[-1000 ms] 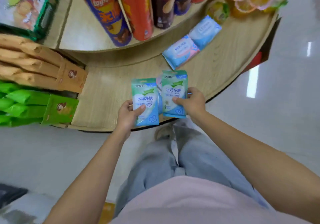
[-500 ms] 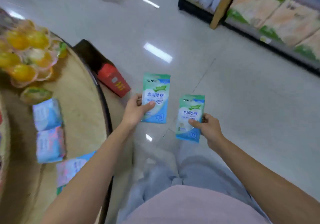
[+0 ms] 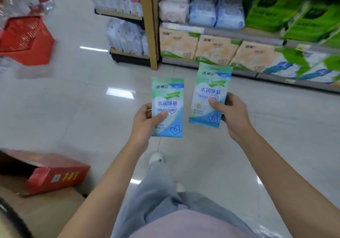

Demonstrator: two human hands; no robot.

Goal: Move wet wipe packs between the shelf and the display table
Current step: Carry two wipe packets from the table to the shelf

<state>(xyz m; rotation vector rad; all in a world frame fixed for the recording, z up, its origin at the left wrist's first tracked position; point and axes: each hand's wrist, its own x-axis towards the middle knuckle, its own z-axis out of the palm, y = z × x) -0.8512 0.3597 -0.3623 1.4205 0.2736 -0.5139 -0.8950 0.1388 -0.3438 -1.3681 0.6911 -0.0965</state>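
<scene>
Left hand (image 3: 145,123) pinches one wet wipe pack (image 3: 167,107) upright; right hand (image 3: 232,114) pinches another pack (image 3: 210,94).

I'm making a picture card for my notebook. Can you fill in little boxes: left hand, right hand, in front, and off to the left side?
Left hand: holds one wet wipe pack, thumb on its front
Right hand: holds a second wet wipe pack, a bit higher
Ahead: shelf with tissue packs
Left side: red basket far, red box near
</scene>
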